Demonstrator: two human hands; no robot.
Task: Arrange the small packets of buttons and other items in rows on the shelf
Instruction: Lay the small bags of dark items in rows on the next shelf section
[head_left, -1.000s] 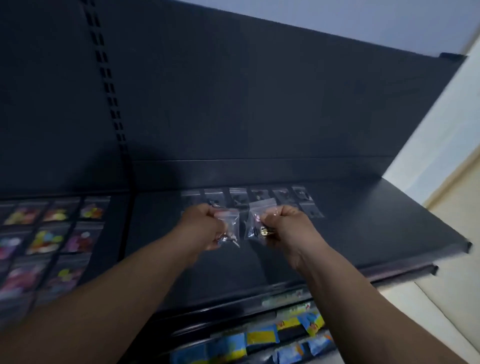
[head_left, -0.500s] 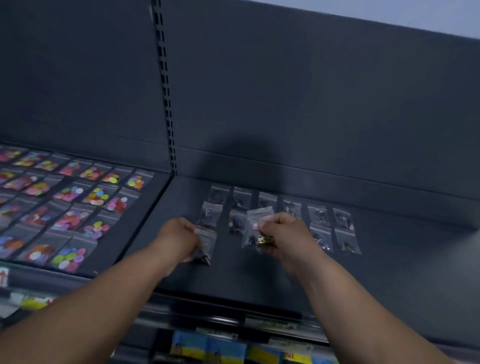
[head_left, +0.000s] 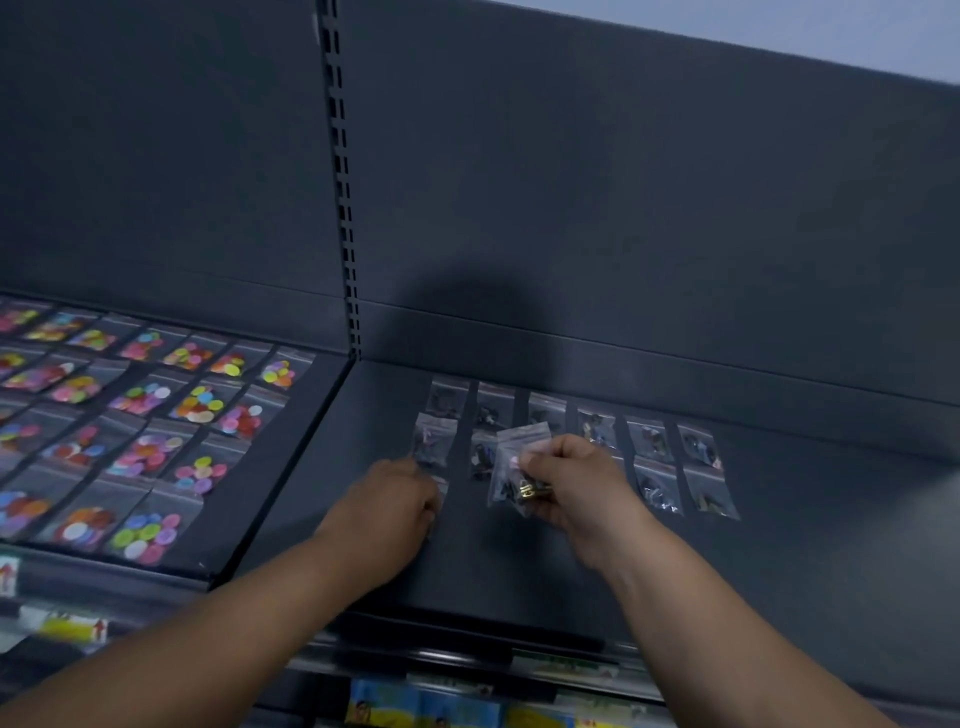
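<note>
Several clear packets of dark small items (head_left: 650, 440) lie in two rows on the dark shelf (head_left: 810, 530). My right hand (head_left: 579, 486) pinches a small bunch of clear packets (head_left: 511, 470) with dark and gold pieces, held just above the second row. My left hand (head_left: 389, 501) is down on the shelf at the front of the leftmost column, fingers curled over a packet (head_left: 442, 487) of which only a corner shows. Right behind it lies another packet (head_left: 434, 441).
The neighbouring shelf section on the left holds rows of packets of colourful buttons (head_left: 148, 408). A slotted upright (head_left: 343, 208) divides the two sections. Blue and yellow packs (head_left: 415, 706) sit on the shelf below. Bare shelf surface stretches to the right of the rows.
My left hand has lowered its packet onto the shelf in front of the leftmost column. The right hand stays put with its packets. The view has swung left and down.
</note>
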